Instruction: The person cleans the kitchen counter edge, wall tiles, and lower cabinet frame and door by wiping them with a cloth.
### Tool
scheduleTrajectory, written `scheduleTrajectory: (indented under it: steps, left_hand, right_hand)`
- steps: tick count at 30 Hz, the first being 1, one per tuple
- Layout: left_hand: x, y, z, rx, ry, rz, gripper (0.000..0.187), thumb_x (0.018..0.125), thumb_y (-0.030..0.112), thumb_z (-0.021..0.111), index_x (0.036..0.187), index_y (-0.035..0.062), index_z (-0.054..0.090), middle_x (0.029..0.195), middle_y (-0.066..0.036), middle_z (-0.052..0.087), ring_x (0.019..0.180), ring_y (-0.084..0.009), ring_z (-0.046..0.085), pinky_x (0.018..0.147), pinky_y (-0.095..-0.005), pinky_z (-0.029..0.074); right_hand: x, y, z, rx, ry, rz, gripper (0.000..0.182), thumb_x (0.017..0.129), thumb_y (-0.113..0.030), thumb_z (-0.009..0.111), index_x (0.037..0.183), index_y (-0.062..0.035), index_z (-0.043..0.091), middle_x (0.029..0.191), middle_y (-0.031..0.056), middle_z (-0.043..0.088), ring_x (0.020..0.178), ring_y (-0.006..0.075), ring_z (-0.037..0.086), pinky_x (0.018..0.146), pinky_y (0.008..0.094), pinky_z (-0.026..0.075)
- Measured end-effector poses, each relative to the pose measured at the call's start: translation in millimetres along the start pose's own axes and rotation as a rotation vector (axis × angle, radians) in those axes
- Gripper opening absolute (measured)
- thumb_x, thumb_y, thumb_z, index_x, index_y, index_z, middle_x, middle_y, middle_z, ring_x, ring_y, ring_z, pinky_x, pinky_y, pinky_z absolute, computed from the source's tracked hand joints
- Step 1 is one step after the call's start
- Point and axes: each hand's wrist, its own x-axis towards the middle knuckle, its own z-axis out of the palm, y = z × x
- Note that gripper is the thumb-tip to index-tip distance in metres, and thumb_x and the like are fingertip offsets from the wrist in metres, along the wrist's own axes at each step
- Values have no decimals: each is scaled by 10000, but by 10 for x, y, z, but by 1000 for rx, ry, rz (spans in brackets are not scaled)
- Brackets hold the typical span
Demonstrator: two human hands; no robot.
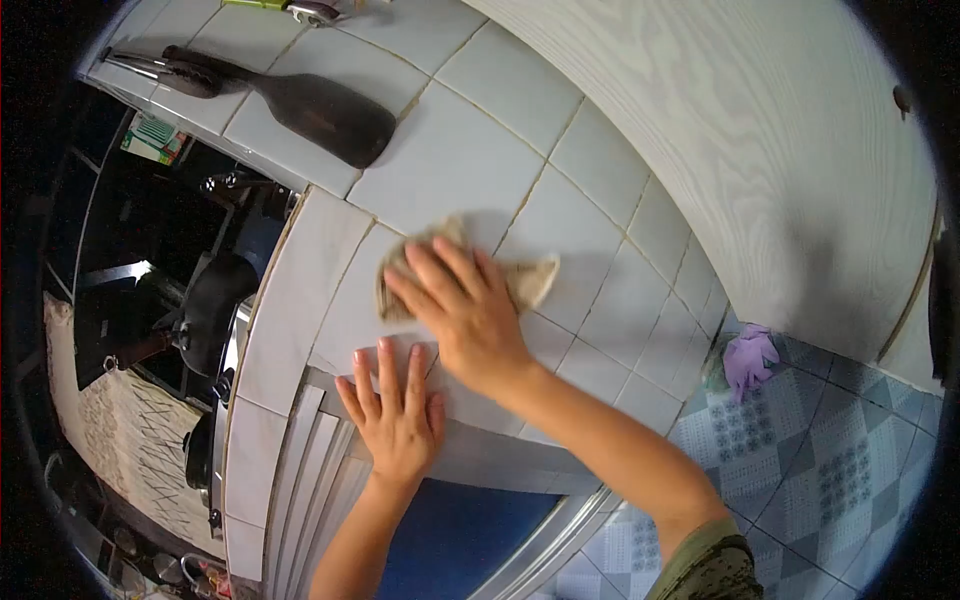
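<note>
My right hand (470, 315) is pressed down on a beige cloth (535, 280) that lies bunched on the white tiled surface (460, 140). Its fingers cover much of the cloth, whose corners stick out above and to the right. My left hand (395, 415) rests with fingers spread by the tile edge, below the cloth, holding nothing. Above them, a dark spatula-like utensil (325, 115) with a wide flat blade is against the tiles. Beside its handle are metal tongs (165, 68).
At left is a dark stove (150, 240) with a black pan (215, 310). A pale wood-grain panel (720, 120) borders the upper right. A metal-framed opening (300, 470) with a blue interior lies below my hands. A purple glove-like item (748, 360) is near the patterned floor (810, 460).
</note>
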Motion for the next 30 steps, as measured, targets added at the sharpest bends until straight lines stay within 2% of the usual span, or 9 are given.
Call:
scheduleTrajectory:
  steps: [3,8,11,14,17,22,25,27,30]
  left_hand:
    - [36,30,72,42,55,-1,551,889,306,516,1396,107,435,1500,-202,290,1403,-434,185,1127,-596,55]
    - [38,36,84,32,66,-11,572,897,335,509,1412,108,406,1509,-196,273,1406,-430,178,1127,-591,44]
    - [32,32,108,33,75,-10,592,899,369,510,1419,110,395,1514,-192,262,1407,-428,173,1125,-598,48]
    - [28,38,99,22,51,-18,602,902,395,505,1422,114,391,1517,-188,257,1406,-428,172,1122,-605,49]
    - [26,37,113,15,62,-13,609,902,405,503,1425,117,388,1519,-184,253,1407,-427,167,1120,-612,50]
    - [19,49,111,23,40,-23,626,897,439,499,1424,120,390,1520,-183,251,1409,-428,159,1116,-621,54]
    - [28,42,108,43,55,-20,623,906,458,480,1422,121,391,1518,-187,252,1407,-430,165,1115,-622,55]
    - [22,40,101,54,42,-20,598,913,478,454,1399,130,441,1493,-181,314,1389,-425,225,1107,-638,80]
    - [20,39,121,51,54,-8,611,932,472,438,1424,114,385,1517,-196,249,1404,-434,176,1117,-620,50]
  right_hand:
    - [488,332,59,-94,131,-39,417,841,-111,499,1249,-137,577,1351,87,476,1257,323,407,992,503,361]
    - [885,666,74,-188,222,46,446,831,-78,527,1269,-155,564,1370,75,472,1247,324,412,987,485,356]
    - [924,686,55,-229,228,59,489,813,-35,545,1285,-161,552,1380,72,467,1239,322,412,959,479,361]
    - [890,554,62,-233,196,213,527,796,-15,550,1303,-156,535,1381,78,466,1237,318,415,910,483,374]
    - [616,253,62,-236,129,202,517,792,-48,559,1297,-158,546,1382,81,465,1236,320,418,906,488,375]
    - [-35,-187,145,-97,64,9,529,772,-119,589,1296,-187,557,1374,67,475,1228,298,425,888,484,390]
    - [77,42,28,-122,-7,-113,518,778,-113,581,1286,-212,567,1368,59,481,1214,287,438,867,476,409]
    - [252,379,47,-269,73,-195,516,775,-109,579,1274,-238,575,1351,39,494,1202,284,452,858,463,434]
    - [799,898,-178,-370,31,117,535,799,-59,549,1297,-252,553,1365,28,482,1165,299,469,883,453,450]
